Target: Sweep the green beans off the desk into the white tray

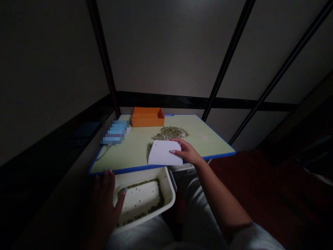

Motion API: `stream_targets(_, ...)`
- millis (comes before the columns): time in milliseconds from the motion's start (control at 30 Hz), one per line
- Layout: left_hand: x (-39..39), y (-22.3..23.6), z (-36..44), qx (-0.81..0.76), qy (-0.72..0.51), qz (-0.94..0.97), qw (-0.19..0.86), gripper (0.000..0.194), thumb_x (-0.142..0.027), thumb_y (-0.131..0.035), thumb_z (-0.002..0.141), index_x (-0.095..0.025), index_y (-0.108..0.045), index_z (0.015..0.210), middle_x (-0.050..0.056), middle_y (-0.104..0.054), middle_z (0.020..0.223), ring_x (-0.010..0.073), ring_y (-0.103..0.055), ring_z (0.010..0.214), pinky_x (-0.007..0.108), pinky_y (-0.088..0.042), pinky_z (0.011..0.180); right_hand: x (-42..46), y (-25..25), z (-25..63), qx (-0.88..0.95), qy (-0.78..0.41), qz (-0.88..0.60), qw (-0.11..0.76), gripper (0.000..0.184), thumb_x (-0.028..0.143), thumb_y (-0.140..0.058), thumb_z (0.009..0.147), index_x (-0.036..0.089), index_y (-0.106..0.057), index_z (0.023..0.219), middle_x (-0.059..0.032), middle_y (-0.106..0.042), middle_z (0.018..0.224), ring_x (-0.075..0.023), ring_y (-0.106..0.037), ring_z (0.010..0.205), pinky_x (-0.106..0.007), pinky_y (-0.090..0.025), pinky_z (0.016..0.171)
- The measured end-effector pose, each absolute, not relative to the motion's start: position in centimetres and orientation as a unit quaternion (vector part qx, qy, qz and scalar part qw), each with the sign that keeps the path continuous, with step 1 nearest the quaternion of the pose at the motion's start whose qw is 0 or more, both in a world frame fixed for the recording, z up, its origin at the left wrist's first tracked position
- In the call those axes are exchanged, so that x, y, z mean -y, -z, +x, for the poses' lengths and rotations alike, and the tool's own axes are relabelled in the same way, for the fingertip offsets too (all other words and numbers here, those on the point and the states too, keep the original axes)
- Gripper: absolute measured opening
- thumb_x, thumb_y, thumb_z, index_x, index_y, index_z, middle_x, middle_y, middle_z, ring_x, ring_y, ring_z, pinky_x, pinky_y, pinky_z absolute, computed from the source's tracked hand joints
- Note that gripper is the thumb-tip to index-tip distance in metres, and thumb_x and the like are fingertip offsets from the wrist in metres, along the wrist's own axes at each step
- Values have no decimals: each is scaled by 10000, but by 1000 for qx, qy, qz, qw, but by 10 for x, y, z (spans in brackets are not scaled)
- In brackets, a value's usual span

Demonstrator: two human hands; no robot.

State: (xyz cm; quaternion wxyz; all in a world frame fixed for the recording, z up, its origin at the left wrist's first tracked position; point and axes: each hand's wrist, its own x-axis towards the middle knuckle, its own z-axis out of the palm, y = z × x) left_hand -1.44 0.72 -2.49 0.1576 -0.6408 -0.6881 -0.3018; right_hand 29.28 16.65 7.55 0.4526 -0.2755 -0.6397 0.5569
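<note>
My right hand [187, 152] is closed on the right side of a white flat sheet [164, 156], thumb on top. The sheet, which has a small hole near its upper left corner, lies at the table's near edge. Small greenish beans or seeds [170, 132] are spread just beyond it, some showing at its left side. Below the edge, a white plastic basin [169, 199] rests at my lap, with more of the greenish grains along its inner edges. My left hand [106, 201] grips the basin's left side, thumb inside and fingers outside; its palm is in dark shadow.
The pale green table [125, 158] has a blue border. An orange open box [147, 119] stands at its back left. A blurred-out blue item [116, 132] with a cable [104, 152] lies at the left. Panelled walls [166, 52] close off the back.
</note>
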Motion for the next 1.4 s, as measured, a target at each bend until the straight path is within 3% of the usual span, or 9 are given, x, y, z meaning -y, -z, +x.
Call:
stream_targets(133, -9, 27, -16, 680, 303, -646, 171, 711, -462, -341, 917, -214, -118, 1545, 154, -319, 1606, 358, -155, 1535, 582, -348, 1179, -173, -69, 294, 556, -541, -300, 555, 602, 351, -853, 632, 268, -603, 1174, 17, -693, 900, -146, -615, 690, -241, -499, 584)
stream_targets(267, -10, 26, -17, 681, 305, -642, 174, 706, -451, -343, 918, -228, -110, 1547, 155, -333, 1598, 368, -173, 1530, 595, -363, 1165, -179, -64, 294, 473, -503, -333, 641, 472, 368, -861, 595, 256, -579, 956, 28, -694, 806, -161, -623, 676, -260, -513, 597)
stream_targets(500, -8, 24, -18, 681, 300, -646, 171, 722, -445, -360, 915, -248, -75, 1548, 153, -324, 1603, 387, -193, 1521, 611, -392, 1138, -180, -62, 294, 520, -463, -369, 615, 382, 433, -805, 643, 199, -667, 912, -50, -767, 908, -218, -676, 822, -335, -532, 767)
stream_targets(700, -7, 24, -15, 676, 309, -646, 172, 713, -454, -347, 915, -238, -97, 1547, 151, -311, 1609, 393, -175, 1525, 629, -355, 1157, -180, -62, 295, 541, -459, -373, 598, 369, 438, -785, 665, 177, -711, 914, -69, -779, 929, -221, -675, 829, -347, -515, 809)
stream_targets(1100, -7, 25, -14, 677, 315, -645, 164, 716, -463, -354, 915, -228, -112, 1546, 155, -315, 1607, 382, -150, 1532, 636, -324, 1179, -183, -60, 296, 578, -417, -395, 579, 381, 466, -747, 697, 167, -720, 931, -86, -778, 947, -240, -684, 861, -362, -527, 808)
stream_targets(1400, -7, 22, -13, 690, 311, -636, 150, 700, -475, -331, 916, -228, -142, 1543, 144, -318, 1609, 386, -165, 1528, 633, -346, 1169, -187, -57, 295, 587, -392, -421, 570, 379, 504, -741, 696, 166, -711, 865, -76, -777, 882, -221, -669, 770, -338, -514, 730)
